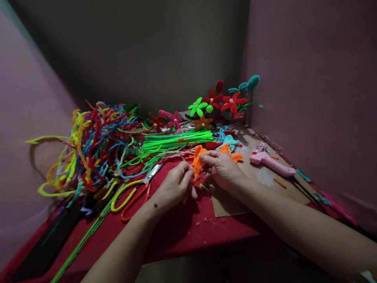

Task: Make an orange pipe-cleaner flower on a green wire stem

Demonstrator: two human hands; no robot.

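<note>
Fuzzy orange pipe-cleaner petals (199,162) are held above the table's red cloth. My right hand (225,169) pinches them from the right between thumb and fingers. On the other side, my left hand (176,184) is closed, its fingertips at the petals' left edge; exactly what they grip there is partly hidden. More orange petals (235,157) show just behind my right hand. Scissors (144,181) with one yellow and one red handle loop lie open to the left of my left hand. Below the petals is a short green pipe-cleaner scrap (204,187).
A tangled heap of coloured pipe cleaners (94,145) fills the left side. Straight green pipe cleaners (176,140) lie behind my hands. Finished flowers (232,103) stand at the back. A pink glue gun (272,161) rests on cardboard (226,202) at right, its black cord trailing forward.
</note>
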